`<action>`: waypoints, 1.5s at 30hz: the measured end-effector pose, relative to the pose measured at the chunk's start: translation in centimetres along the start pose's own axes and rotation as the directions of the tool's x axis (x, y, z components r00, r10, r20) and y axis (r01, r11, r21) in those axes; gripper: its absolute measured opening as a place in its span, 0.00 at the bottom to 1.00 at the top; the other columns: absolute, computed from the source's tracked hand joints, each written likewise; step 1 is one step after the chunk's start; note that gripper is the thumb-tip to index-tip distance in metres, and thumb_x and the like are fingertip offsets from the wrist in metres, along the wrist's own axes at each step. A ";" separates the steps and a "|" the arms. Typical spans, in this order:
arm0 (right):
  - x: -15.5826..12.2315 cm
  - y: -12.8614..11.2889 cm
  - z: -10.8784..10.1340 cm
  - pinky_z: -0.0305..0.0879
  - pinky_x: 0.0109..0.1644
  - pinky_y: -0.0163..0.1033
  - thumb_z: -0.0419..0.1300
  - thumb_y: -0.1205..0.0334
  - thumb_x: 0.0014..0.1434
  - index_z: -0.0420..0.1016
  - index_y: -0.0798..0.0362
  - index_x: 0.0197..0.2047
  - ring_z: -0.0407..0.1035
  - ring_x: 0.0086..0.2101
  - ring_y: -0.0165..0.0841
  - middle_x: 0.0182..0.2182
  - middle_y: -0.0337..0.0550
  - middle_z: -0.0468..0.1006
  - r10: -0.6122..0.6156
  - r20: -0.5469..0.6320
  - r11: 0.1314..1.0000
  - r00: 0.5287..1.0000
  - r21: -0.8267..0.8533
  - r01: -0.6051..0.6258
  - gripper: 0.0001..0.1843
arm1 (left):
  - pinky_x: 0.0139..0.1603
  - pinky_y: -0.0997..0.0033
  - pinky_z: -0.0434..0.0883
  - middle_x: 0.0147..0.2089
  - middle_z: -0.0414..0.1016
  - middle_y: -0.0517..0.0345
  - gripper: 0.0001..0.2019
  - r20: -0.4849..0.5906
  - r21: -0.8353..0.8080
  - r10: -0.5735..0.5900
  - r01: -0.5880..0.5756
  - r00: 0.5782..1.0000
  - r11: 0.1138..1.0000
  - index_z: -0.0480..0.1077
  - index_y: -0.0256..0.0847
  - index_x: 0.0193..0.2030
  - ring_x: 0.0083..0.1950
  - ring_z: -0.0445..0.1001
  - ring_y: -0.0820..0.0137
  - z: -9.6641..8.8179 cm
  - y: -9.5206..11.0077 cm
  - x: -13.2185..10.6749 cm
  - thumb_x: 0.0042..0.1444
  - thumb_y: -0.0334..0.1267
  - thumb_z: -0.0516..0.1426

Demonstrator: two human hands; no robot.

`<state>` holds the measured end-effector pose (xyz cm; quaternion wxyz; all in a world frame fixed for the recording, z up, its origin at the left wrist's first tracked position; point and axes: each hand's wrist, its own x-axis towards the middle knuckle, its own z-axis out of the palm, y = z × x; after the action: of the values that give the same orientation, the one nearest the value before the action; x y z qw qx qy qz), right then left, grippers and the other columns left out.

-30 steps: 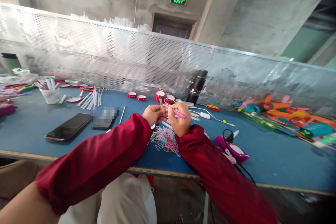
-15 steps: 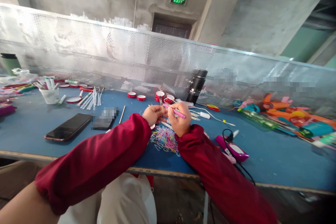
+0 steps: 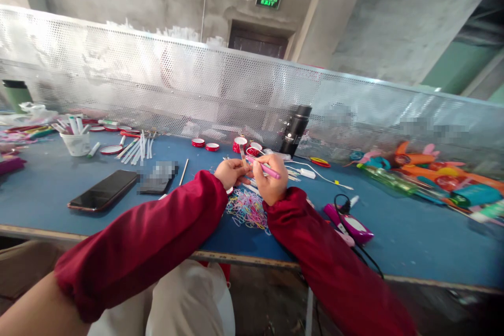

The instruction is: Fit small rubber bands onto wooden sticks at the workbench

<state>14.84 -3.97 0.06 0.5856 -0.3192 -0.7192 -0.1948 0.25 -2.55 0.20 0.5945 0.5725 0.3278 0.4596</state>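
My left hand (image 3: 231, 172) is closed, its fingertips pinching a thin tan stick (image 3: 243, 154) with a greyish top end that points up. Close against it, my right hand (image 3: 271, 178) grips a pink pen-shaped tool (image 3: 269, 170), whose tip meets the stick near my left fingers. Whether the two touch is too small to tell. Just below both hands lies a heap of small coloured elastic bands (image 3: 249, 209) on the blue table (image 3: 220, 241). Part of the heap is hidden by my right sleeve.
Behind my hands stand red tape rolls (image 3: 239, 144) and a black bottle (image 3: 295, 130). A phone (image 3: 103, 190), white sticks (image 3: 136, 150) and a cup of markers (image 3: 75, 145) lie left. At right are a purple device (image 3: 348, 222), cables and orange balloons (image 3: 429, 168).
The view has shifted very slightly. Both hands keep the same hold and nearly the same position.
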 end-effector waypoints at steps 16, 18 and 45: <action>-0.1 -0.4 0.1 0.63 0.40 0.43 0.58 0.64 0.57 0.68 0.50 0.32 0.67 0.34 0.36 0.29 0.40 0.73 -0.011 0.044 1.000 0.999 -0.007 0.011 0.02 | 0.18 0.82 0.56 0.24 0.72 0.60 0.04 -0.056 -0.027 0.006 -0.008 0.998 1.000 0.70 0.33 0.31 0.22 0.73 0.77 0.1 0.4 -0.1 0.54 0.31 0.59; -0.1 -0.4 0.1 0.63 0.40 0.43 0.58 0.64 0.57 0.68 0.50 0.32 0.67 0.34 0.36 0.29 0.40 0.73 -0.014 0.049 1.000 0.999 -0.006 0.014 0.02 | 0.18 0.81 0.56 0.24 0.72 0.59 0.05 -0.058 -0.025 0.010 -0.011 0.998 1.000 0.71 0.33 0.30 0.22 0.73 0.76 0.2 0.4 -0.1 0.53 0.32 0.61; -0.1 -0.2 0.1 0.63 0.39 0.43 0.58 0.64 0.57 0.69 0.50 0.32 0.67 0.34 0.36 0.29 0.40 0.74 -0.016 0.045 1.000 0.999 -0.019 0.017 0.02 | 0.18 0.81 0.56 0.25 0.73 0.60 0.04 -0.052 0.026 0.019 -0.018 0.998 1.000 0.71 0.34 0.31 0.22 0.72 0.77 0.3 0.6 -0.4 0.54 0.33 0.60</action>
<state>14.65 -4.06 0.00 0.5648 -0.3232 -0.7327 -0.1993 0.30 -3.08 0.79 0.5741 0.5709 0.3439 0.4756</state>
